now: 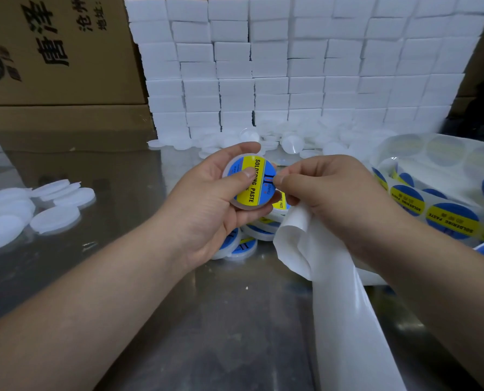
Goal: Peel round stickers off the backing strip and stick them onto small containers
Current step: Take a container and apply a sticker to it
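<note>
My left hand grips a small round white container, its thumb pressing on the blue and yellow round sticker that covers the lid. My right hand touches the sticker's right edge with thumb and forefinger, and its curled fingers hold the empty white backing strip, which trails down toward me. More stickers on the strip lie at the right. Labelled containers lie in a heap under my hands.
Unlabelled white lids lie at the left on the shiny metal table. A wall of stacked white boxes stands behind, with loose white containers at its foot. Cardboard cartons fill the back left.
</note>
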`<state>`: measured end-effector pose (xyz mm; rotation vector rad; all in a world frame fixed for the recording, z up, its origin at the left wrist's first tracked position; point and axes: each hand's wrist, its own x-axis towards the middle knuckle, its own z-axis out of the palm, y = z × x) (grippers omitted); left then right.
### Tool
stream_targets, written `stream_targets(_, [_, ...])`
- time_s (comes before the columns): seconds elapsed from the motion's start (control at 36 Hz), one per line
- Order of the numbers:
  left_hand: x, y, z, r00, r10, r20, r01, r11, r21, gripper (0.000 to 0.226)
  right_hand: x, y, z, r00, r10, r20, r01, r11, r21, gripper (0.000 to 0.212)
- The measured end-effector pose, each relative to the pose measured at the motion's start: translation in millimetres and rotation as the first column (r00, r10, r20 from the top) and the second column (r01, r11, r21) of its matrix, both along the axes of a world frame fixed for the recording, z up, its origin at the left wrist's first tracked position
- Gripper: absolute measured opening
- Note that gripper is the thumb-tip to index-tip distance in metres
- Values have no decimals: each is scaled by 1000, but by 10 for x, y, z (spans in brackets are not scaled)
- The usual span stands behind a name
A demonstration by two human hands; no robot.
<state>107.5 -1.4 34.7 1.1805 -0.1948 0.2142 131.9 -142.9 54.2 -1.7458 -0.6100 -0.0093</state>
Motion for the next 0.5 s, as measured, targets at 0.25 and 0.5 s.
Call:
stream_targets(0.25, [-35,-29,14,1000,14,-14,-14,1000,18,23,23,-3,-9,1000,0,-12,0,1000,-7,25])
stream_targets(0.5, [-92,-88,8,978,167,123,-193,951,242,36,110,-4,-73,992,-103,70,110,988,-105,18])
